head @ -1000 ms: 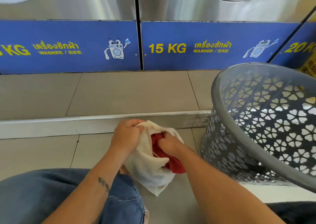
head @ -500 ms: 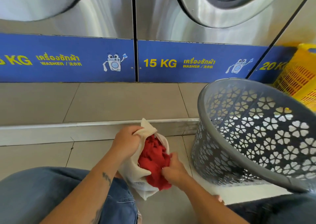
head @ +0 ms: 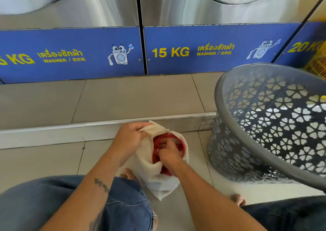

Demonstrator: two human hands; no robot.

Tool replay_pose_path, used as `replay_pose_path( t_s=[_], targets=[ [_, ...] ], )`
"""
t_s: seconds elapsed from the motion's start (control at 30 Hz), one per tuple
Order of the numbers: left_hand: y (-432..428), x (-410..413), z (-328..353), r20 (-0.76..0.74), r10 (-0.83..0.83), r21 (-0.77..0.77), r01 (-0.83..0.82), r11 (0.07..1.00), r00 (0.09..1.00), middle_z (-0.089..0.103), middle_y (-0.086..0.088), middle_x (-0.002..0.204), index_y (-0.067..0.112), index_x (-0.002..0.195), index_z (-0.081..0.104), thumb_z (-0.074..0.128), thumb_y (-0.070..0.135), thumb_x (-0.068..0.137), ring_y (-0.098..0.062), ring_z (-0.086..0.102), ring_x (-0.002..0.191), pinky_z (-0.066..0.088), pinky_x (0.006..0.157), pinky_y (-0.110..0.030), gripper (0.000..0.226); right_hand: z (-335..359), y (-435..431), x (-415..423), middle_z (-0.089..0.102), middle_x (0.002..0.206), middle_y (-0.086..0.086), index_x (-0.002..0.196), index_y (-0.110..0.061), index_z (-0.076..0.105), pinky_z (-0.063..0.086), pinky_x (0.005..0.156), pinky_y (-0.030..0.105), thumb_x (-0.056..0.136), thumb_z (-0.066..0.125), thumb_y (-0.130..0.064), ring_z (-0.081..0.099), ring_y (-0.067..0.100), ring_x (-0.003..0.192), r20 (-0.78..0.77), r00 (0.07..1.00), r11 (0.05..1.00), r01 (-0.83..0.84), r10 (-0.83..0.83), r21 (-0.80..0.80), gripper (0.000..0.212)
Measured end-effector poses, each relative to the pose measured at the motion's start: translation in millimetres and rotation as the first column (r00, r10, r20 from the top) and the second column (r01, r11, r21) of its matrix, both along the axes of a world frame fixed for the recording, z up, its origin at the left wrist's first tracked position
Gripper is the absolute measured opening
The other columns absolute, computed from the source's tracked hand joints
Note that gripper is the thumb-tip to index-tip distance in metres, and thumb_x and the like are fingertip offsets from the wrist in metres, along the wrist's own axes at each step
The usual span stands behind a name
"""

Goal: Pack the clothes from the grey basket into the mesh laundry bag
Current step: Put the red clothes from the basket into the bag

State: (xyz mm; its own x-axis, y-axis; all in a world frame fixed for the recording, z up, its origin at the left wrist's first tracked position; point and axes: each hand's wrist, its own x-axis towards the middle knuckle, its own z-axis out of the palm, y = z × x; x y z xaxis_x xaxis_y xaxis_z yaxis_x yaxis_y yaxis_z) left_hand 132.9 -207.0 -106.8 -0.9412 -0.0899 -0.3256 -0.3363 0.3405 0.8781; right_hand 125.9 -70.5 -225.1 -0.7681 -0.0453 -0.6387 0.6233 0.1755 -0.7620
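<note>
One red garment [head: 157,153] is what you are dealing with, and it sits mostly inside the mesh laundry bag [head: 158,181], bunched at the mouth. The bag rests on the tiled floor [head: 44,160] between your knees, its bottom sagging towards you, so the floor takes the weight while you work on the opening.

Your left hand [head: 130,139] is clenched on the far lip of the bag, gathering a fold of mesh and lifting it; that seems meant to keep the mouth pulled wide and upright so the cloth does not spill back out. Your right hand [head: 169,153] is plunged into the opening, fingers curled down onto the red fabric, wrist bent over the near edge. It looks to be pressing the garment deeper, though whether it is gripping the cloth or only pushing, you cannot tell from here.

Just to your right stands the grey basket [head: 247,151], tilted towards you, within easy reach. No clothes show inside it. Beyond, washers [head: 105,4] line the raised step [head: 53,126].
</note>
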Motion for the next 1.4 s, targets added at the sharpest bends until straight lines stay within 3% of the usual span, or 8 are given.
replay_pose_path(
  t_s=[0.17,0.33,0.5,0.73,0.9,1.07,1.27,1.4],
  targets=[
    [-7.1,-10.7,-11.8,-0.029,0.16,-0.049,-0.161,0.986,0.987,0.07,0.01,0.101,0.03,0.102,0.074,0.053,0.008,0.089,-0.016,0.062,0.097,0.051,0.084,-0.036,0.033,9.6,4.1,-14.0,0.061,0.127,-0.001,0.134,-0.024,0.053,0.053,0.1,0.04,0.082,0.067,-0.008,0.059,0.021,0.118,-0.067,0.966,0.968,-0.246,0.249,0.053,0.056],
    [-2.1,-11.6,-16.1,-0.1,0.103,-0.22,-0.123,0.968,0.99,0.066,0.01,0.107,0.028,0.113,0.07,0.052,0.016,0.093,-0.013,0.058,0.096,0.041,0.068,-0.024,0.03,7.3,39.9,13.1,0.053,0.116,-0.005,0.119,-0.031,0.051,0.051,0.086,0.036,0.072,0.061,-0.024,0.052,0.019,0.105,-0.405,0.804,0.811,-0.153,0.434,0.565,0.048],
    [3.7,-8.4,-14.1,-0.063,0.004,-0.287,-0.022,0.958,0.998,0.063,0.007,0.117,0.026,0.121,0.065,0.051,0.023,0.095,-0.013,0.054,0.099,0.039,0.08,-0.027,0.029,13.6,36.1,30.9,0.035,0.129,0.012,0.15,-0.031,0.02,0.042,0.102,0.047,0.069,0.056,-0.048,0.038,0.036,0.12,-0.146,0.918,0.675,-0.157,0.37,0.72,0.09],
    [1.3,0.2,-15.2,-0.011,-0.132,-0.289,0.123,0.949,0.991,0.063,0.007,0.125,0.029,0.126,0.063,0.05,0.021,0.097,-0.017,0.056,0.112,0.039,0.089,-0.027,0.033,12.9,5.8,38.6,0.058,0.109,0.002,0.128,-0.015,0.047,0.047,0.067,0.022,0.067,0.059,-0.015,0.061,0.024,0.099,-0.275,0.918,0.889,-0.148,0.286,0.433,0.062],
    [-1.0,-2.5,-9.8,-0.091,-0.135,-0.289,0.104,0.952,0.987,0.068,0.01,0.113,0.03,0.115,0.071,0.054,0.017,0.094,-0.011,0.058,0.103,0.038,0.082,-0.023,0.03,18.6,-14.7,30.1,0.069,0.09,-0.002,0.101,-0.015,0.067,0.057,0.077,0.038,0.079,0.046,0.002,0.065,0.014,0.086,-0.461,0.84,0.951,-0.191,0.287,0.245,0.035],
    [-4.3,-2.3,-7.7,-0.151,-0.133,-0.199,0.102,0.975,0.98,0.07,0.011,0.101,0.023,0.106,0.075,0.055,0.01,0.093,-0.003,0.061,0.096,0.041,0.076,-0.013,0.027,-2.5,-5.2,16.4,0.064,0.071,-0.008,0.071,-0.03,0.067,0.048,0.061,0.023,0.089,0.038,0.01,0.059,0.011,0.071,-0.203,0.934,0.956,-0.286,0.294,0.066,0.053],
    [-2.8,-4.2,-19.7,-0.196,-0.024,-0.397,-0.057,0.916,0.98,0.064,0.005,0.118,0.032,0.123,0.062,0.045,0.018,0.097,-0.015,0.058,0.105,0.05,0.088,-0.031,0.035,-11.3,-8.6,-5.4,0.038,0.153,-0.002,0.148,-0.032,0.046,0.032,0.117,0.04,0.093,0.045,-0.019,0.037,0.027,0.14,-0.102,0.877,0.868,-0.437,0.469,0.237,0.056],
    [4.8,6.3,-35.3,-0.143,-0.25,-0.539,0.136,0.832,0.958,0.051,0.009,0.135,0.045,0.139,0.043,0.044,0.019,0.095,-0.017,0.051,0.119,0.047,0.097,-0.036,0.051,-12.9,-3.7,-2.9,-0.001,0.169,-0.002,0.157,-0.04,0.018,0.017,0.124,0.053,0.08,0.046,-0.047,0.011,0.036,0.153,-0.041,0.787,0.734,-0.553,0.615,0.394,0.083]
  ],
)
